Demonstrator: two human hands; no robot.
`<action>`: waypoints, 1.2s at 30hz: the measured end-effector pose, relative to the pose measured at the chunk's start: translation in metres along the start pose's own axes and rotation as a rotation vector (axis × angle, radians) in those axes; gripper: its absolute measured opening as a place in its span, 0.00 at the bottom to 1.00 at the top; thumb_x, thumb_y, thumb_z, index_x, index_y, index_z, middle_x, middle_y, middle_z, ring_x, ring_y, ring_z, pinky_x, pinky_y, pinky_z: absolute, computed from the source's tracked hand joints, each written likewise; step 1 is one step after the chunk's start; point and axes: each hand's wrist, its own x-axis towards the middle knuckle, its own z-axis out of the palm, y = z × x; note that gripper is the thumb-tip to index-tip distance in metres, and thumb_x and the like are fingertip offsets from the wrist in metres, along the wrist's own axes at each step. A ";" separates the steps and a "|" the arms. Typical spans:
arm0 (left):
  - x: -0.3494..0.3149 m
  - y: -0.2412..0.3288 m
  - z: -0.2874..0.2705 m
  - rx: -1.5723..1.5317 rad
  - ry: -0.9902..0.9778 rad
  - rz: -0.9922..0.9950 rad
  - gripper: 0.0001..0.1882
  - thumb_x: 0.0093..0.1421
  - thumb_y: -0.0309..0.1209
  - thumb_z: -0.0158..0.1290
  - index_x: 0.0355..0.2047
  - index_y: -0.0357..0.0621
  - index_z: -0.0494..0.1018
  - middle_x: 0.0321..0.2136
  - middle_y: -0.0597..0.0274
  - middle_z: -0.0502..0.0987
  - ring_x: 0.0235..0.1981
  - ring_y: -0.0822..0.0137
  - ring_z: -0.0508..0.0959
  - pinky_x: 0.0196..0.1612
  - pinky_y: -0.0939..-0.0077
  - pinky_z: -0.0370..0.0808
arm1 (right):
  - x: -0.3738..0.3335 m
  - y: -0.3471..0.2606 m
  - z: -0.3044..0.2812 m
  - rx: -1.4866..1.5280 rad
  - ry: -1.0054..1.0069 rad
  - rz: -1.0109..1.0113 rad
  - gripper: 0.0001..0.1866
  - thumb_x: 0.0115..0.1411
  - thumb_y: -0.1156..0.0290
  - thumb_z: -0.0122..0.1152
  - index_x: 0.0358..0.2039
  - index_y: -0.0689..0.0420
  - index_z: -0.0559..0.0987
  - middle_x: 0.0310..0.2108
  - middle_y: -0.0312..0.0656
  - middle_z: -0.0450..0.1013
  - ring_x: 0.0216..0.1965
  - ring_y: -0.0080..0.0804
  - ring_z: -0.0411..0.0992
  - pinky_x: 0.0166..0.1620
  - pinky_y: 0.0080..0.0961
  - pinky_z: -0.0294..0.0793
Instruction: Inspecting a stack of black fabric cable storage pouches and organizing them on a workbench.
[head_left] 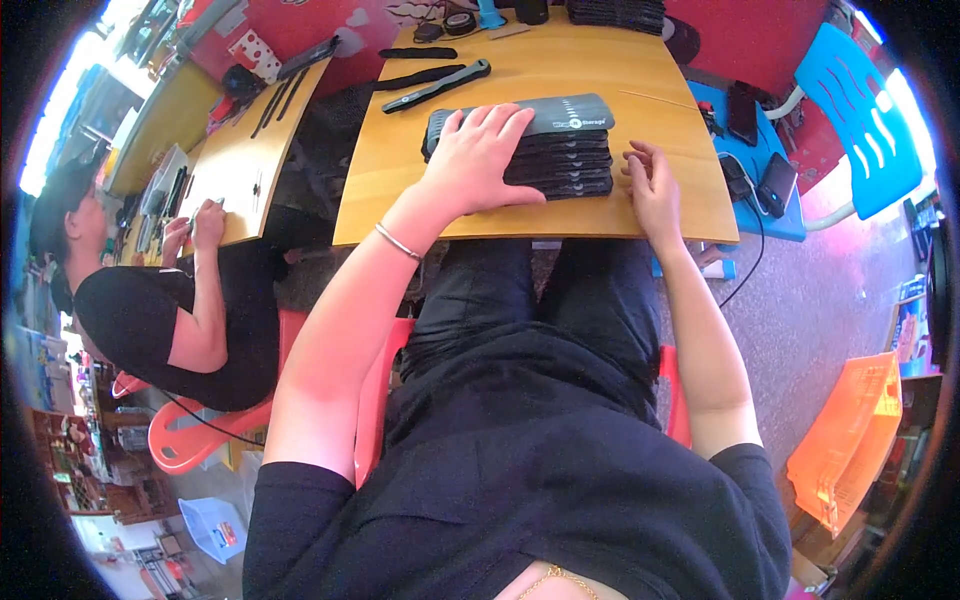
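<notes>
A neat stack of flat black fabric pieces (575, 172) lies near the front edge of the wooden table (660, 140). On top of it is a grey-green fabric piece (570, 112) with pale printing and rounded ends. My left hand (478, 160) rests across the left part of the stack, fingers stretched forward and thumb along its near side. To the right of the stack, my right hand (652, 190) hovers at or touches the table, fingers loosely bent and apart, with nothing visible in it. Whatever lies under my left palm is hidden.
Farther left on the table are a grey-green strap (437, 86) and black strips (418, 54). Another black stack (617, 14) stands at the back. A blue chair (862, 115) is at right, an orange crate (845, 440) below it. A co-worker (150, 310) sits at a left-hand table.
</notes>
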 end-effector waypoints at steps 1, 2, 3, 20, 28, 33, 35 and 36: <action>0.000 -0.001 -0.002 -0.022 -0.009 -0.004 0.47 0.45 0.60 0.61 0.59 0.44 0.62 0.55 0.56 0.68 0.58 0.55 0.66 0.59 0.50 0.60 | 0.000 0.001 0.000 0.023 0.010 -0.009 0.17 0.65 0.66 0.52 0.51 0.61 0.71 0.41 0.49 0.77 0.39 0.34 0.78 0.43 0.28 0.76; 0.002 0.000 -0.005 -0.048 -0.019 -0.008 0.45 0.49 0.62 0.57 0.58 0.44 0.63 0.55 0.55 0.68 0.58 0.55 0.67 0.59 0.50 0.59 | 0.000 0.002 -0.002 0.018 0.012 -0.005 0.17 0.65 0.66 0.52 0.51 0.61 0.71 0.41 0.49 0.77 0.39 0.34 0.78 0.43 0.28 0.76; 0.005 0.002 -0.008 -0.054 -0.021 -0.006 0.45 0.49 0.62 0.57 0.58 0.44 0.63 0.55 0.55 0.68 0.58 0.55 0.67 0.59 0.50 0.59 | 0.000 0.003 -0.003 0.008 -0.007 0.013 0.17 0.67 0.65 0.50 0.52 0.60 0.70 0.44 0.47 0.76 0.41 0.32 0.76 0.39 0.25 0.76; -0.041 -0.084 0.013 -1.105 0.075 -1.053 0.46 0.62 0.69 0.30 0.67 0.45 0.52 0.65 0.54 0.57 0.65 0.55 0.58 0.63 0.50 0.53 | 0.023 -0.030 -0.001 0.262 -0.038 -0.196 0.21 0.68 0.64 0.48 0.58 0.59 0.68 0.55 0.46 0.69 0.58 0.32 0.66 0.58 0.26 0.64; -0.038 -0.058 0.010 -1.428 -0.046 -1.059 0.36 0.65 0.63 0.33 0.63 0.52 0.62 0.55 0.65 0.68 0.54 0.67 0.66 0.57 0.57 0.61 | 0.073 -0.065 0.020 -0.040 -0.209 -0.010 0.34 0.67 0.50 0.49 0.63 0.65 0.61 0.63 0.57 0.60 0.65 0.44 0.57 0.65 0.31 0.53; -0.044 -0.049 0.022 -1.509 0.116 -1.105 0.28 0.68 0.58 0.36 0.56 0.54 0.68 0.51 0.68 0.72 0.50 0.70 0.69 0.54 0.61 0.65 | 0.046 -0.087 0.036 -0.073 -0.252 0.063 0.38 0.65 0.50 0.52 0.62 0.70 0.60 0.61 0.62 0.60 0.64 0.48 0.58 0.64 0.34 0.55; -0.044 -0.047 0.029 -1.622 0.194 -1.053 0.28 0.69 0.56 0.35 0.57 0.52 0.67 0.52 0.66 0.72 0.51 0.67 0.70 0.54 0.62 0.66 | 0.041 -0.085 0.037 -0.069 -0.234 0.037 0.38 0.65 0.51 0.53 0.61 0.71 0.60 0.60 0.63 0.61 0.64 0.48 0.59 0.64 0.35 0.56; -0.044 -0.044 0.029 -1.627 0.192 -1.053 0.28 0.69 0.56 0.35 0.57 0.52 0.67 0.52 0.66 0.72 0.51 0.67 0.70 0.54 0.62 0.66 | 0.039 -0.076 0.037 -0.114 -0.224 -0.011 0.37 0.64 0.52 0.53 0.61 0.72 0.60 0.60 0.63 0.61 0.64 0.49 0.59 0.64 0.35 0.56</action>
